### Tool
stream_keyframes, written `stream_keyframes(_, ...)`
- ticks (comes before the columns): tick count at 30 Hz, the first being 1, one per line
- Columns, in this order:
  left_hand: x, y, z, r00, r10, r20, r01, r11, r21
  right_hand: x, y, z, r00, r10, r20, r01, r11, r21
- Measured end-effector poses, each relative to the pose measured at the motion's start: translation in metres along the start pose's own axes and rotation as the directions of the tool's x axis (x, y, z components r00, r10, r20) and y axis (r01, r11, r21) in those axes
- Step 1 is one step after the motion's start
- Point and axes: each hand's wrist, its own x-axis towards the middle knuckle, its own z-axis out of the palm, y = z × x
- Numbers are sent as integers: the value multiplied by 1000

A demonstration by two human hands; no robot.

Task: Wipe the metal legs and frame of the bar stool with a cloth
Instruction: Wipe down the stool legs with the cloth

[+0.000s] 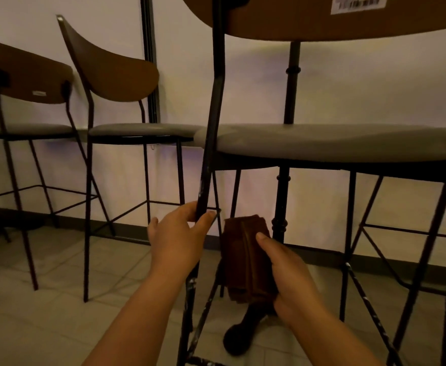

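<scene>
We view the bar stool [322,143] from low down, filling the centre and right of the frame. Its long dark rear leg [211,128] runs from the backrest at the top down and slightly leftward to the bottom centre, speckled with pale marks along its lower stretch. The left hand [179,233] is wrapped around this leg at mid-height, thumb and fingers curled on the metal, steadying it. The right hand [290,270] is clamped on a folded brown cloth [245,260], thumb laid over its top face. The cloth sits just to the right of the leg, near but apart from it, below the left hand's grip. We judge that the cloth hand is the nearer for wiping: a short move leftward would meet the leg, and strokes should follow its near-vertical axis.
</scene>
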Motion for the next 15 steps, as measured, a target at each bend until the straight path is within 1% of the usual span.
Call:
stream_keyframes(2,-1,0,6,999,-37,-9,37,998,-54,7,-5,-2,999,9,43,-9,1000,6)
stream_keyframes(5,-4,1,10,997,-67,-42,65,997,-34,15,-17,-4,992,-19,124,20,1000,-12)
stream_keyframes(9,-9,6,13,990,-92,-106,90,996,-23,14,-38,-4,971,-81,225,94,994,-48)
stream_keyframes(13,-12,11,18,983,-72,-170,83,995,57,12,-51,6,956,-183,228,208,974,-93)
stream_keyframes(15,-13,10,20,980,-45,-196,60,995,74,10,-53,16,936,-255,243,288,951,-111)
